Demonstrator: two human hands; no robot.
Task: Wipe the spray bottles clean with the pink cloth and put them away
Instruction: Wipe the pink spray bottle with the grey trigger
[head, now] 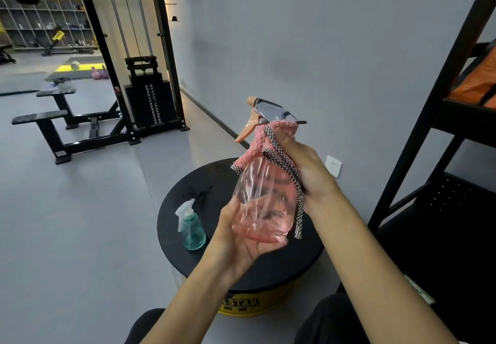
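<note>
Above the black stool (204, 182), left hand (243, 239) cups the pink spray bottle (261, 204) base; right hand (303, 163) clenches the pink cloth (261, 142) round its neck.

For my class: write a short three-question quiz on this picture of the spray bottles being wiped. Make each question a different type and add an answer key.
1. True or false: the small teal plastic spray bottle with a white trigger lies on its side on the floor.
2. Which hand presses the fluffy pink cloth with checked trim against the neck of the clear pink plastic spray bottle? A. left hand B. right hand C. neither
3. Fill in: the left hand holds the pink bottle at its ____.

Key
1. False: it stands upright on the round black top of a yellow-sided drum.
2. B
3. base
</note>
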